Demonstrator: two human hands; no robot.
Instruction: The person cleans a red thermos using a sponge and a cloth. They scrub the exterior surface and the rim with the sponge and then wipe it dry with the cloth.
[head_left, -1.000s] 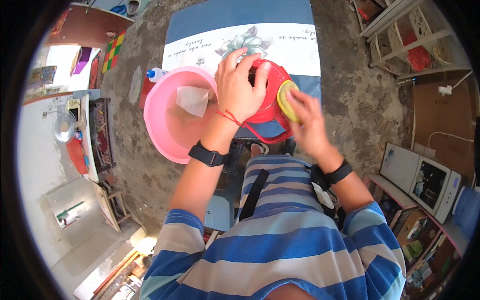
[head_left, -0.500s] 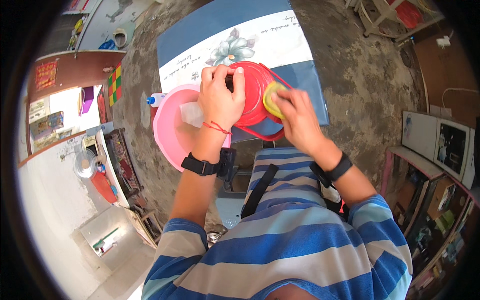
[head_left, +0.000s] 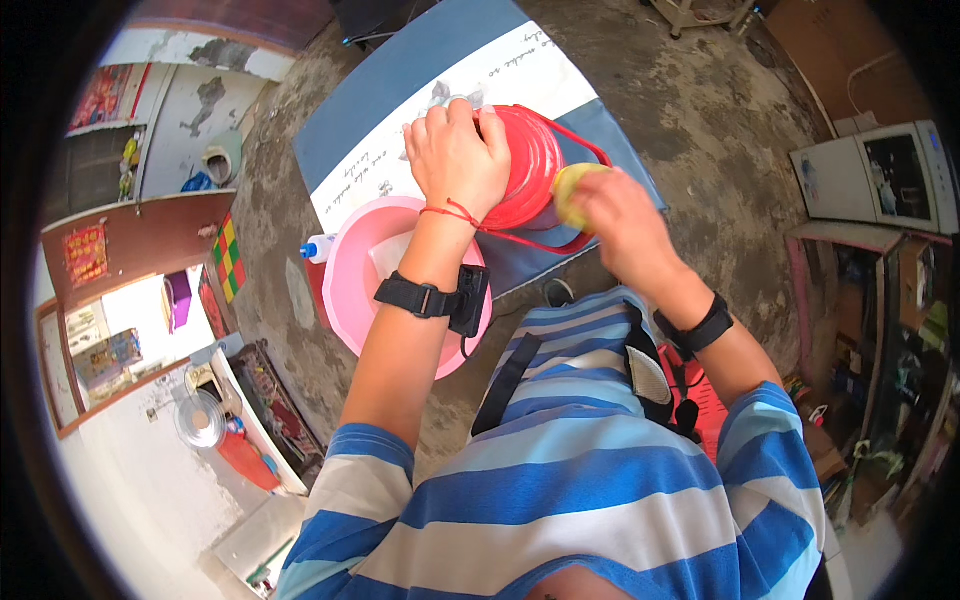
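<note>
A red round container point(head_left: 535, 170) with a long red loop handle rests over the near side of the covered table. My left hand point(head_left: 458, 165) is closed around its left side, the fingertips hidden over its far edge. In my right hand point(head_left: 632, 232) is a yellow round sponge point(head_left: 570, 198), just beside the container's right side and over the handle; motion blurs the fingers a little. Below my left forearm stands a pink basin point(head_left: 345, 290) with something whitish inside, partly covered by my arm.
The table point(head_left: 375, 95) has a blue and white cover with a flower print. At its left edge, behind the basin, is a white bottle with a blue cap point(head_left: 318, 248). Shelves point(head_left: 860, 300) line the right, and a red plastic seat point(head_left: 700, 400) shows by my right side.
The sponge in my right hand has moved off the container's face toward its right side. The container has tilted in my left hand. My view has turned, shifting the room around.
</note>
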